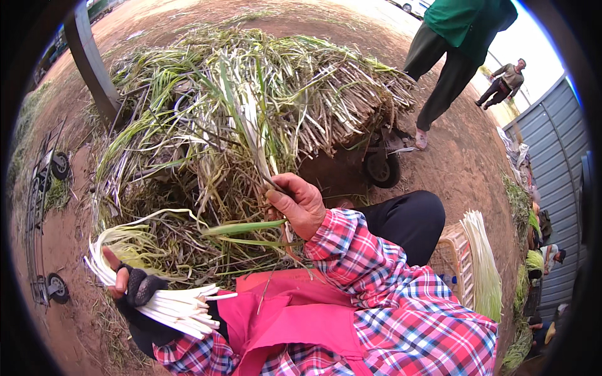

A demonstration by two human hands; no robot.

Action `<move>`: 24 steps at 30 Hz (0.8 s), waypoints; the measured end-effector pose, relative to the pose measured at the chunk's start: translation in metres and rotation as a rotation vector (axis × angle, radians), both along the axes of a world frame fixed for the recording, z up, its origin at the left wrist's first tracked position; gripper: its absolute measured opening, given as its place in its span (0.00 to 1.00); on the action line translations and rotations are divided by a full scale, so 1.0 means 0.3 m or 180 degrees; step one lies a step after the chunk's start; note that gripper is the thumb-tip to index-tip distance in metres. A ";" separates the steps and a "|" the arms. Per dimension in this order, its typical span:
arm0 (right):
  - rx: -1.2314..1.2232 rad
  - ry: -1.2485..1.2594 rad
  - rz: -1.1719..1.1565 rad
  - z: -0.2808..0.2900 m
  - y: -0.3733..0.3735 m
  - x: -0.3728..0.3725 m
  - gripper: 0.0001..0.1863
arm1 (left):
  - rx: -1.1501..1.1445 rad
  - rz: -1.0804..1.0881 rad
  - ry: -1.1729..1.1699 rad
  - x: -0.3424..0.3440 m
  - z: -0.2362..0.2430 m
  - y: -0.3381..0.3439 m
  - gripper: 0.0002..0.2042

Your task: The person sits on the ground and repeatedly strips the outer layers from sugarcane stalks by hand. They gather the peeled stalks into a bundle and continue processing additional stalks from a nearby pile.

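Note:
In a dark glove with bare fingertips, my left hand (128, 285) grips a bundle of peeled white stalks (182, 310), pale leafy ends curling over it at lower left. My bare right hand (295, 200) is closed on a few long green-and-white stalks (251, 113) reaching up across a big heap of stalks and dry leaves (342, 94). Loose green leaves hang below the right fingers. Pink cloth (288, 326) covers my lap. A pale basket (458, 263) to my right bears a long bundle of white stalks (480, 263).
A wheeled cart's tire (382, 160) shows under the heap. A metal post (94, 69) and a wheeled frame (44, 207) stand left. A person in green (458, 31) stands ahead; another (505, 81) is farther back. People sit along a corrugated wall (552, 163) with more green bundles.

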State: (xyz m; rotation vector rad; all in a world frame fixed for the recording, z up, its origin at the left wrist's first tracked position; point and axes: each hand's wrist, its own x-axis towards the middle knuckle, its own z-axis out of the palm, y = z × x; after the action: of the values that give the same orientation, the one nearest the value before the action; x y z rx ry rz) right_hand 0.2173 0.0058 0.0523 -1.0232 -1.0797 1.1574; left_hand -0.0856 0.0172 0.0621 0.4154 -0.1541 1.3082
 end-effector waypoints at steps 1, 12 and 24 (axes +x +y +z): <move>-0.0365 0.0156 0.0412 -0.012 -0.005 -0.019 0.09 | -0.0386 0.0099 -0.0010 0.028 -0.001 -0.021 0.22; -0.0577 -0.0619 0.0864 -0.139 -0.072 -0.086 0.09 | -0.1666 0.0608 0.2105 0.267 -0.036 -0.045 0.11; -0.0045 -0.1098 0.1062 -0.146 -0.091 -0.126 0.09 | -0.1303 0.0646 0.3361 0.344 -0.149 -0.015 0.09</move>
State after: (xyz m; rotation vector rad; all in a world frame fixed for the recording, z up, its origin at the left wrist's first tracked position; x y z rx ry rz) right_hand 0.1795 -0.0216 0.0084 -1.1071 -1.5626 1.2807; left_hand 0.0175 0.0128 0.0175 0.7227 1.0412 1.1269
